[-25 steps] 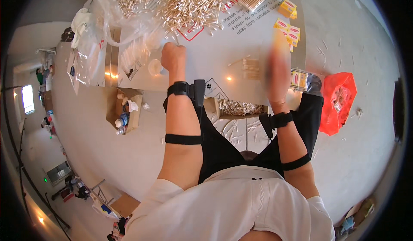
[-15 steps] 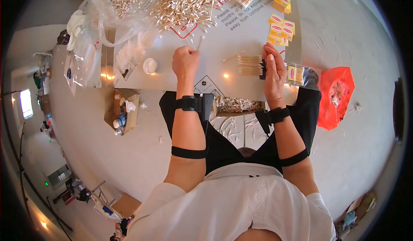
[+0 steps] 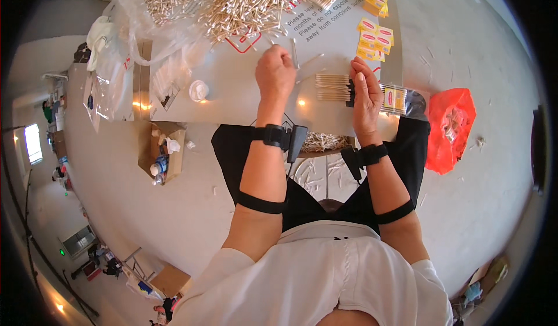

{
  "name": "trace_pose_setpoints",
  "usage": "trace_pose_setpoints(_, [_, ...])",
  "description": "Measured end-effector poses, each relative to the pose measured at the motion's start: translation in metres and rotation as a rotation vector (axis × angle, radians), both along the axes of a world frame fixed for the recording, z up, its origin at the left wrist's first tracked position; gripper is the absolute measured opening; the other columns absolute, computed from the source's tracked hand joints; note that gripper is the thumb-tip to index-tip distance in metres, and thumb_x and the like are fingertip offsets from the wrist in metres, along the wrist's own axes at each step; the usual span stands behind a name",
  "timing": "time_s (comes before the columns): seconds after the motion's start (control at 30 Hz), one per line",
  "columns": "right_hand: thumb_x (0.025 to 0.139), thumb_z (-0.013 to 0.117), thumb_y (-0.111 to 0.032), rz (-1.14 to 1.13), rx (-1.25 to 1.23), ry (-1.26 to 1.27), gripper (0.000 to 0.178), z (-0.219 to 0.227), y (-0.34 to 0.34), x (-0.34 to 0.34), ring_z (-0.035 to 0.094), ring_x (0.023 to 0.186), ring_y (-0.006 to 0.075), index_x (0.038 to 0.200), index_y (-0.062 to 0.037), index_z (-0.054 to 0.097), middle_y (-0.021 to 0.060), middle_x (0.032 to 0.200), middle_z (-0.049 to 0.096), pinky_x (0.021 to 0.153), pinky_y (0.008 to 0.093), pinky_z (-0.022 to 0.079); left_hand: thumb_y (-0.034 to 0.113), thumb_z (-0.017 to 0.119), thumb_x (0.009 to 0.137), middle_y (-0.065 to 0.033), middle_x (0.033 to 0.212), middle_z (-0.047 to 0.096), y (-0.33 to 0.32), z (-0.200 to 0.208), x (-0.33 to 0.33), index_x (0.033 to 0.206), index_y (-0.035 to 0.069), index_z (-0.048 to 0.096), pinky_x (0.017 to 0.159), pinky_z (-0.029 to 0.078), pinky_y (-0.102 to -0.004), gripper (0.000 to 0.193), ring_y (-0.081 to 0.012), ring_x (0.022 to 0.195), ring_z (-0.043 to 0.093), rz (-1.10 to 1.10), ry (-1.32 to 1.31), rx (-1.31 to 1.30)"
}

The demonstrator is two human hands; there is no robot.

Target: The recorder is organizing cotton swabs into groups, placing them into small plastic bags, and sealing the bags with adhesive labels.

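My left hand is closed above the table, its fingers curled in. A thin cotton swab sticks up beside its fingertips and appears held. My right hand lies next to a neat row of cotton swabs, over a dark strip. Its fingers are extended, with the thumb slightly apart; nothing shows between them. Just right of that hand is a clear pack of swabs with a yellow label. Another loose swab lies between the hands.
A big heap of swabs covers the far table beside clear plastic bags. Yellow small boxes or cards lie at the far right. A white round container stands left. A red bag and an open carton flank the table.
My left hand has moved to the right, toward the row of swabs, and the swab at its fingertips has moved with it. My right hand has stayed nearly in place.
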State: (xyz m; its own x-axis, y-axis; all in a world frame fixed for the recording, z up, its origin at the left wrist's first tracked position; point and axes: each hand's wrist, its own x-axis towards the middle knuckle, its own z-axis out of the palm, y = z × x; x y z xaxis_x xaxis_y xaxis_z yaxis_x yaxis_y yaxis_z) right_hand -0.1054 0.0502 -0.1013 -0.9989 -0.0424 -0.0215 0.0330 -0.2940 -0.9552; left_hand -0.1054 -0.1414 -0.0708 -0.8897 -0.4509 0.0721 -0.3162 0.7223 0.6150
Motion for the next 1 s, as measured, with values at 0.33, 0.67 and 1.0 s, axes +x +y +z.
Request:
trace_pose_setpoints(0.33, [0.101,0.054,-0.016,-0.004,-0.011,-0.004,0.027,0.002,-0.003,-0.001,0.048,0.127,0.0185,0.120,0.0022,0.061,0.0104,0.135,0.055,0.107,0.0290,0.036,0.018,0.063,0.080,-0.0176,0.079,0.068,-0.011,-0.013,-0.038,0.083,0.002,0.066,0.070,0.052,-0.0469,0.016,-0.0370,0.078,0.066,0.011,-0.030,-0.053])
trace_pose_setpoints(0.67, [0.102,0.051,-0.016,-0.018,0.007,0.004,0.030,0.000,-0.003,0.000,0.053,0.123,0.0173,0.124,0.0026,0.059,0.0106,0.134,0.055,0.107,0.0302,0.042,0.017,0.069,0.080,-0.0141,0.088,0.067,-0.013,-0.014,-0.027,0.087,0.006,0.063,0.075,0.051,-0.0436,0.014,-0.0335,0.084,0.065,-0.078,0.021,-0.303])
trace_pose_setpoints(1.0, [0.103,0.050,-0.019,-0.038,0.015,-0.024,0.031,-0.002,0.001,-0.002,0.052,0.124,0.0184,0.123,0.0020,0.060,0.0113,0.134,0.056,0.108,0.0321,0.042,0.006,0.067,0.078,-0.0148,0.073,0.065,-0.026,0.033,0.072,0.085,0.000,0.064,0.066,0.050,-0.0381,0.010,-0.0284,0.070,0.064,-0.553,-0.500,0.407])
